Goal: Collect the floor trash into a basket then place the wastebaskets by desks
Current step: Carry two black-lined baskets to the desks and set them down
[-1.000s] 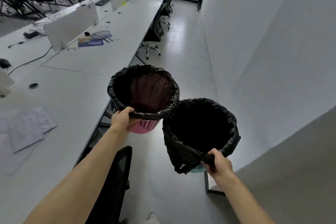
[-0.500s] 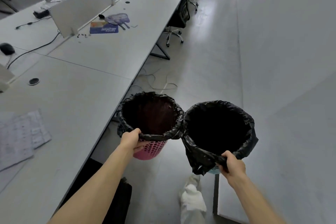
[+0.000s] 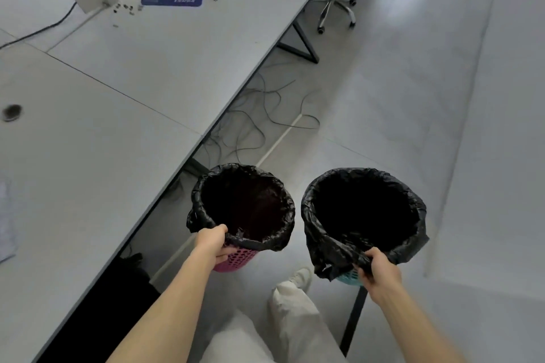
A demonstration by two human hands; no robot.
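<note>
Carrying: two lined wastebaskets, one in each hand, both seemingly clear of the floor (image 3: 383, 82) in the aisle beside the counter (image 3: 141, 74).
Left fingers (image 3: 224, 256): clenched on the near rim of the pink wastebasket (image 3: 240, 258), with my thumb over its black liner (image 3: 203, 186) and the fingers curled underneath against the pink mesh.
Right fingers (image 3: 364, 272): pinching a bunched fold of the loose liner (image 3: 330, 256) at the near rim of the teal wastebasket (image 3: 349, 277). Whether I also have the plastic rim itself, I cannot tell.
Where the baskets lie: each just ahead of its hand, mouth up, long axis close to upright. They hang side by side, near each other, with a strip of floor showing between them.
Deciding relation: the counter's edge runs along my left. The pink wastebasket hangs just beside that edge and the teal one farther out toward the wall, so my left hand is the nearer one for setting a basket down by this counter.
Contents: both interiors are too dark to judge.
Next move, as I judge it: lower the pink wastebasket straight down by the edge, short of the cables (image 3: 259, 121) lying on the floor under the counter ahead.
Risk: my right grip seems mostly on plastic film, which could slide or pull off the basket.
</note>
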